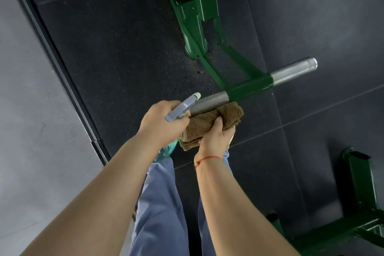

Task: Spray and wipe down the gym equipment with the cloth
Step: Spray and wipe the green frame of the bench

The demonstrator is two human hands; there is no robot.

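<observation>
Presently: spray bottle (pixel 182 108), held in the left grip (pixel 164 118), nozzle aimed toward 2 o'clock. Brown cloth (pixel 226 114), clutched in the right grip (pixel 216 137), pressed against the knurled handle (pixel 209 101). Cloth is best wrapped round the handle and drawn along it toward the green frame (pixel 249 85).

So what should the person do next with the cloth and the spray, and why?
Probably slide the brown cloth along the near silver handle toward the green frame. The right hand holds it against that handle, and the left hand grips the spray bottle with its nozzle right beside it. Whether the handle is wet yet cannot be told.
</observation>
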